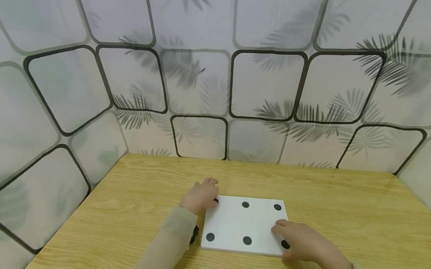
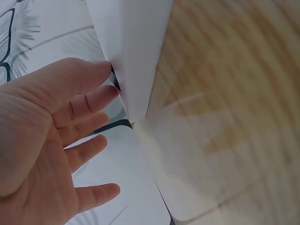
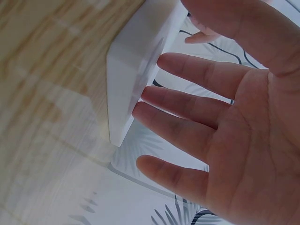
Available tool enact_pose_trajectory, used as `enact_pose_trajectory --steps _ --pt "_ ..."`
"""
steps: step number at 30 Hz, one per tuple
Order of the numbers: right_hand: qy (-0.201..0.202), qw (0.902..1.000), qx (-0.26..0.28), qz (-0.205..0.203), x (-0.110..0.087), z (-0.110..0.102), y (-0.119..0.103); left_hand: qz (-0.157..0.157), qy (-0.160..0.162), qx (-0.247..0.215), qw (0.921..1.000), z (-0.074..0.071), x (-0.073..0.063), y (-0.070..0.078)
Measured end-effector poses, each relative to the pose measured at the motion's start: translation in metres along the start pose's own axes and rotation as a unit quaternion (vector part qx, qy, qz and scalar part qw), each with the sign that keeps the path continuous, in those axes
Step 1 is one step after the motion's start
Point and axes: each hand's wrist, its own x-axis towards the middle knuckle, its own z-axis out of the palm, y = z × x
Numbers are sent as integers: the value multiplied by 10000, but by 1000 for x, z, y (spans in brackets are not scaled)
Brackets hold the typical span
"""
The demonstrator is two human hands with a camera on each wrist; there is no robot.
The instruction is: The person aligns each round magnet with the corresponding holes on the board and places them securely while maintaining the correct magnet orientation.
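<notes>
A flat white rectangular board (image 1: 228, 223) lies on the wooden table, with two rows of dark round spots (image 1: 247, 240) on its top. Over its far left corner is my left hand (image 1: 201, 196). In the left wrist view the thumb and index fingertip (image 2: 110, 91) meet the board beside a dark spot, and the other fingers are spread. My right hand (image 1: 303, 242) reaches over the near right corner, partly covering a spot. Seen from the right wrist, its fairly straight fingertips (image 3: 149, 93) touch or nearly touch the board's face; exact contact is unclear.
The wood-grained table (image 1: 364, 211) extends around the board on all sides. Behind it and along both sides stands a pale covering (image 1: 267, 86) patterned with dark rounded outlines and leaves.
</notes>
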Motion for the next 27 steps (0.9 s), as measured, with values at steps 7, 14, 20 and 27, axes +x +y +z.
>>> enact_pose_trajectory --steps 7,14,20,27 --pt "11 10000 -56 -16 0 0 -1 -89 0 11 10000 -1 -1 1" --pt "9 10000 32 -32 -1 -1 -1 -102 3 47 9999 -1 -2 0" --pt "2 10000 4 -47 -2 -1 -2 -54 -43 8 10000 0 -3 -1" --pt "15 10000 70 -35 -2 -1 -1 265 268 -78 9993 -3 -11 2"
